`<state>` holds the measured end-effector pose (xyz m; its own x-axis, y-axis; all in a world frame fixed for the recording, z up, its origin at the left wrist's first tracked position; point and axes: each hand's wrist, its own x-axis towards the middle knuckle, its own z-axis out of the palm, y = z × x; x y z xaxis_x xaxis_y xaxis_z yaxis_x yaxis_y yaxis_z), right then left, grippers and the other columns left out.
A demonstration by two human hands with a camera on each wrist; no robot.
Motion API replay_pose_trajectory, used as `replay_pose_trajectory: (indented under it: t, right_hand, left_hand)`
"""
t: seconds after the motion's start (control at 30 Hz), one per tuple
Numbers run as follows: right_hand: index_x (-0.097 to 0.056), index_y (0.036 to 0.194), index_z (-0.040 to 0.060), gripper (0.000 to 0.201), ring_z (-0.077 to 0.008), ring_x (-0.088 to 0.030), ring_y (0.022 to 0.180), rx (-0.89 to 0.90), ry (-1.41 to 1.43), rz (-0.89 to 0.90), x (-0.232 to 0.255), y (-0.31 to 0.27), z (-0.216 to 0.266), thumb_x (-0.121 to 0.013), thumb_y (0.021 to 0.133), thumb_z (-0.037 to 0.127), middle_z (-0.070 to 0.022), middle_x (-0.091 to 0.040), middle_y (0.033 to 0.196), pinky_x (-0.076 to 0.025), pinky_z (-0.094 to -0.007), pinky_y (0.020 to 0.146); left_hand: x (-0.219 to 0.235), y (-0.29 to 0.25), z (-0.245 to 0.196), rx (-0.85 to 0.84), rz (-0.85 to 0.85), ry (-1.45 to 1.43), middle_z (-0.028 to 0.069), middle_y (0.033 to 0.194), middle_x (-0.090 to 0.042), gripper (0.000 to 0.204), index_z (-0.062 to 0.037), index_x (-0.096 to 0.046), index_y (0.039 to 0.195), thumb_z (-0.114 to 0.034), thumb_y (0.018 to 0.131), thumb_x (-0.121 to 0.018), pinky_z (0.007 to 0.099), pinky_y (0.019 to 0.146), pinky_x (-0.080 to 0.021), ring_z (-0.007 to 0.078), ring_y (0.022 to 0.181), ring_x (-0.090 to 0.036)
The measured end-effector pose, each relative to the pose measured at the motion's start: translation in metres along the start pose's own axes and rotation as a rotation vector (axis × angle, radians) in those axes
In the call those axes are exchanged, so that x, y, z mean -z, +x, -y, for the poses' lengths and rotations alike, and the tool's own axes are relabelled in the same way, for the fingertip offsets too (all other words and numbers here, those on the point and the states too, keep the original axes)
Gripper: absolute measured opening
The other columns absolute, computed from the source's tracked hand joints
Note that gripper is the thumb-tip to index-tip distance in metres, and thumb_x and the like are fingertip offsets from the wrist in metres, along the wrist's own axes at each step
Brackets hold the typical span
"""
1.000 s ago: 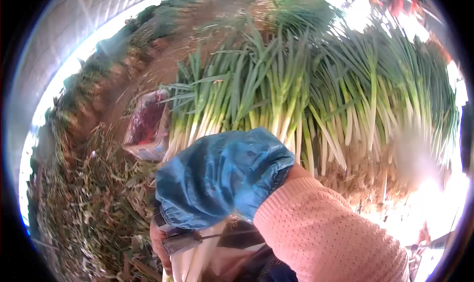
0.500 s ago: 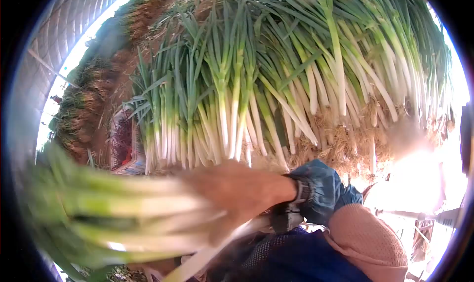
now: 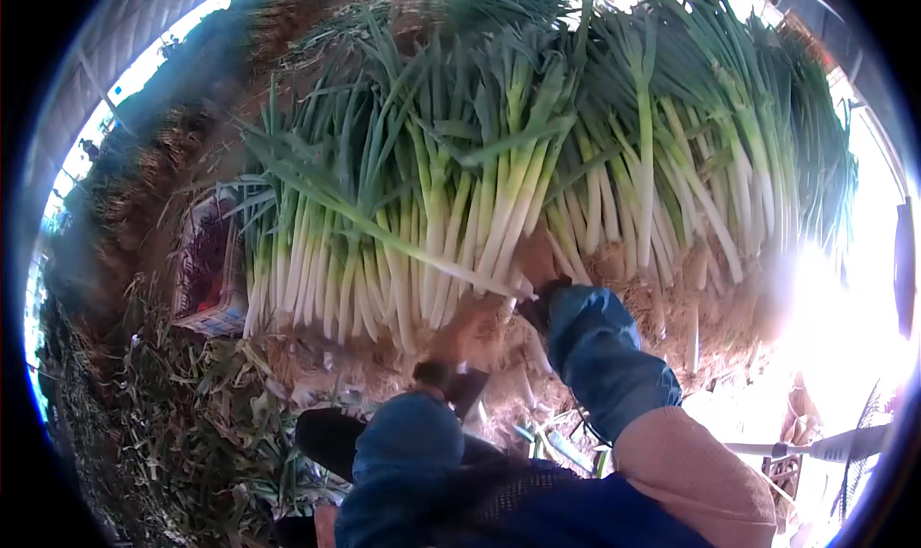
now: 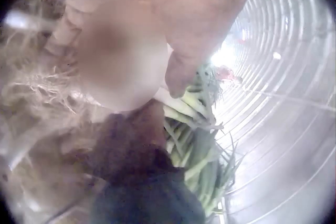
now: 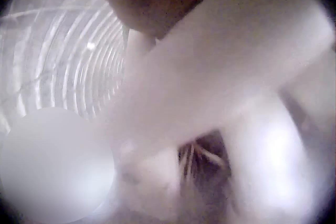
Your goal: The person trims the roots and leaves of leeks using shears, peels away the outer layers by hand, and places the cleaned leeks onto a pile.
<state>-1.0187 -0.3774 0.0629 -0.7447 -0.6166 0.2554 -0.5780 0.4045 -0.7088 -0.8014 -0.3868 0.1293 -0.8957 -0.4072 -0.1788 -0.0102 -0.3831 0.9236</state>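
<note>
In the head view, a bunch of green onions (image 3: 518, 178) stands among the laid row, leaves pointing away. My left hand (image 3: 472, 329) is at its white lower ends, blurred; in the left wrist view that hand (image 4: 157, 19) curls round the stalks (image 4: 184, 103), thumb on the near side. My right hand (image 3: 537, 258) grips the bunch's right side, fingers partly hidden. A single long stalk (image 3: 413, 250) slants across the front of the row, its white end by my hands. Thick pale stalks (image 5: 210, 71) fill the right wrist view beneath the right hand (image 5: 157, 3).
More green onions (image 3: 748, 154) extend right, with roots (image 3: 710, 298) towards me. A crate (image 3: 216, 313) stands left of the row. Loose leaf litter (image 3: 182, 423) covers the ground at lower left. A grey rod (image 3: 844, 445) juts in at lower right.
The bunch that my right hand carried at lower left is now upright in the row. My left hand has come up beside the right at the stalks' lower ends.
</note>
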Motion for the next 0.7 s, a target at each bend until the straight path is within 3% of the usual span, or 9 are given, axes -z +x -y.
replay_pose_trajectory:
  t: [0.07,0.13,0.23,0.37,0.4,0.47,0.53,0.6,0.7]
  right_hand:
    - [-0.034,0.119,-0.0070,0.045,-0.0462,-0.057,0.083,-0.223,0.014,0.083,0.026,-0.011,0.037,-0.046,0.089,0.024,-0.0370,-0.051,0.100,-0.048,-0.0478,0.071]
    - [-0.032,0.122,-0.0046,0.046,-0.0495,-0.056,0.074,0.077,-0.361,0.146,0.000,-0.013,-0.006,-0.045,0.089,0.024,-0.0390,-0.048,0.103,-0.049,-0.0483,0.063]
    - [-0.034,0.124,-0.0015,0.046,-0.0489,-0.055,0.083,0.143,-0.336,0.090,-0.008,-0.017,-0.014,-0.046,0.089,0.025,-0.0377,-0.043,0.113,-0.048,-0.0513,0.068]
    - [-0.041,0.123,0.0022,0.043,-0.0410,-0.051,0.100,0.299,-0.320,-0.258,0.025,-0.072,0.039,-0.049,0.089,0.027,-0.0299,-0.044,0.112,-0.047,-0.0518,0.072]
    - [-0.040,0.126,0.0037,0.046,-0.0384,-0.050,0.104,0.115,-0.285,-0.181,0.034,-0.087,0.069,-0.050,0.089,0.030,-0.0257,-0.047,0.109,-0.047,-0.0508,0.072]
    - [-0.036,0.130,0.0068,0.050,-0.0350,-0.053,0.098,0.245,-0.478,0.231,0.054,-0.128,0.110,-0.052,0.087,0.027,-0.0170,-0.050,0.106,-0.048,-0.0473,0.069]
    - [-0.041,0.127,0.0080,0.045,-0.0301,-0.054,0.094,0.203,-0.377,0.572,0.031,-0.145,0.088,-0.053,0.086,0.023,-0.0135,-0.051,0.105,-0.049,-0.0443,0.067]
    - [-0.046,0.122,0.0078,0.039,-0.0277,-0.056,0.086,0.200,-0.379,0.803,0.053,-0.149,0.129,-0.053,0.085,0.020,-0.0122,-0.053,0.101,-0.049,-0.0430,0.064]
    - [-0.046,0.121,0.0055,0.040,-0.0304,-0.058,0.074,0.476,-0.181,0.559,0.023,-0.164,0.137,-0.053,0.084,0.018,-0.0128,-0.057,0.091,-0.049,-0.0440,0.062]
  left_hand:
    - [-0.015,-0.006,-0.017,-0.044,-0.032,-0.073,0.0095,0.127,-0.044,0.041,-0.0055,-0.045,0.127,-0.015,0.088,-0.054,0.0302,0.091,-0.042,0.0162,0.113,-0.045]
    - [0.026,-0.002,0.012,0.011,0.002,-0.029,0.0092,0.129,-0.042,0.042,-0.0050,-0.044,0.128,-0.013,0.089,-0.053,0.0330,0.094,-0.040,0.0173,0.114,-0.044]
    - [0.040,-0.014,-0.005,-0.287,0.042,0.166,0.0108,0.134,-0.039,0.039,-0.0040,-0.040,0.131,-0.015,0.093,-0.044,0.0331,0.101,-0.035,0.0209,0.121,-0.040]
    - [0.027,-0.012,-0.026,-0.022,-0.319,-0.174,0.0018,0.084,-0.058,0.039,-0.0038,-0.059,0.105,-0.038,0.089,-0.052,0.0242,0.065,-0.042,0.0106,0.073,-0.052]
    - [0.032,-0.006,-0.015,0.000,-0.319,-0.241,0.0018,0.082,-0.058,0.039,-0.0040,-0.059,0.106,-0.038,0.089,-0.052,0.0239,0.063,-0.042,0.0109,0.071,-0.053]
    - [0.045,-0.015,0.017,-0.282,-0.408,0.143,0.0021,0.080,-0.058,0.034,-0.0042,-0.059,0.101,-0.035,0.089,-0.051,0.0253,0.061,-0.042,0.0123,0.068,-0.052]
    - [0.034,-0.026,-0.003,-0.255,-0.488,0.077,0.0025,0.076,-0.057,0.030,-0.0039,-0.059,0.096,-0.032,0.089,-0.050,0.0264,0.058,-0.042,0.0133,0.065,-0.052]
    - [0.019,-0.046,-0.038,0.091,-0.548,-0.428,0.0028,0.070,-0.054,0.026,-0.0030,-0.057,0.090,-0.027,0.089,-0.048,0.0273,0.055,-0.042,0.0139,0.061,-0.051]
    - [0.068,-0.050,-0.004,-0.143,-0.566,-0.121,0.0030,0.064,-0.050,0.020,-0.0032,-0.055,0.087,-0.023,0.087,-0.051,0.0275,0.053,-0.041,0.0135,0.059,-0.050]
